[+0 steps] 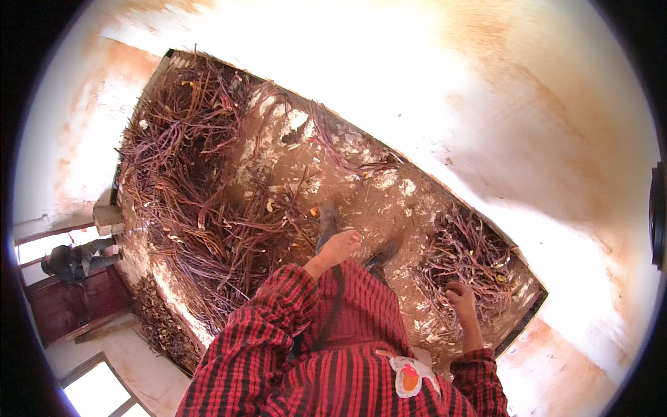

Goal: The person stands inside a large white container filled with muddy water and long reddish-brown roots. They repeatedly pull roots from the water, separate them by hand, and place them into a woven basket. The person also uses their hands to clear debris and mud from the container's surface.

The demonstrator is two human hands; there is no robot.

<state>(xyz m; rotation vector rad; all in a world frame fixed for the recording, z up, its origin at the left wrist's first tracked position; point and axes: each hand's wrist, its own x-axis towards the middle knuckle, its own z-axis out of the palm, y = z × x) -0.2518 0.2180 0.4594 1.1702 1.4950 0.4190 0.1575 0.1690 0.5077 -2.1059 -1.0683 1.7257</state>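
Note:
My left hand (339,248) is held in front of my waist, above my legs, its fingers drawn together and nothing seen in them. My right hand (463,306) hangs lower to the right, over the near side of a small heap of reddish-brown dried stalks (465,254). Its fingers are loosely curled with a gap at the thumb, and nothing shows between them. Left of my legs lies a much larger tangled pile of long reddish stalks (191,160), touched by neither hand. My shoes are partly visible below my left hand.
Brown earthy floor (292,156) with pale scraps lies between the piles. White stained walls (514,125) rise along the far side and right. At far left a person (78,260) in dark clothes is by a dark red door (80,306), near a wooden block (108,219). Dry leafy litter (160,323) lines the left wall.

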